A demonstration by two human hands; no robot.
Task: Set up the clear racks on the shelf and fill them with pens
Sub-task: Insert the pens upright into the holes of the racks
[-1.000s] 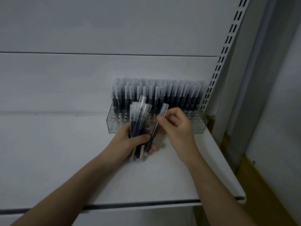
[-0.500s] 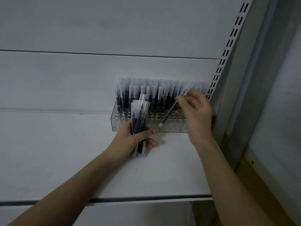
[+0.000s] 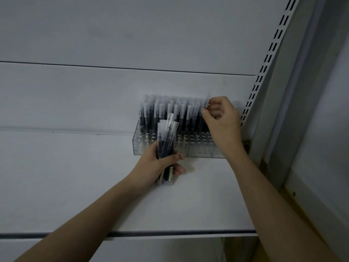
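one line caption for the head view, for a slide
Left hand grips a bundle of dark wrapped pens while the right hand pinches one pen's cap at the clear plastic rack on the white shelf.

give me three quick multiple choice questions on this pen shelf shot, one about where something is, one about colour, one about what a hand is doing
1. Where does the clear rack stand on the shelf?
A. at the front left edge
B. at the back, near the right upright
C. hanging below the shelf

2. What colour are the bodies of the pens in the rack?
A. bright red
B. yellow
C. dark, with pale frosted caps

3. What is the left hand doing?
A. gripping a bundle of pens
B. lying flat on the shelf
C. pointing at the wall

Answers:
1 B, the rack sits against the back panel beside the slotted upright.
2 C, dark barrels show under whitish caps.
3 A, its fingers and thumb wrap the bundle, while the right hand pinches a pen at the rack.
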